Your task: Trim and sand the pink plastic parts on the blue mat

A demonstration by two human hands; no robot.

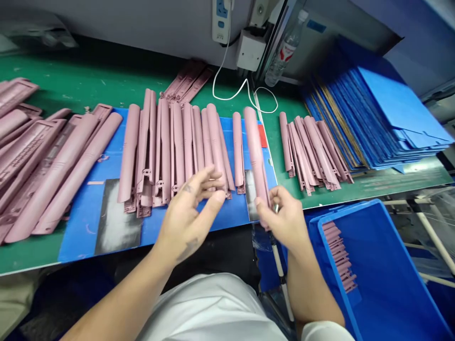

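Note:
My right hand [282, 213] grips the lower end of a long pink plastic shell [256, 151], which is held up over the right edge of the blue sheet [85, 189]. Fingers apart, my left hand [195, 208] hovers with nothing in it near the front of a row of pink shells [177, 142] lying side by side on that sheet. A single pink shell [238, 149] lies between this row and the held one. Another group of pink shells [313, 151] rests on the green table to the right.
A heap of pink shells [53, 166] covers the table's left. Flat blue sheets [387, 104] are stacked at right. Below the edge stands a blue bin [401, 274] with several pink pieces. A water bottle [287, 49], white cable [231, 97] and power strip [221, 23] are at the back.

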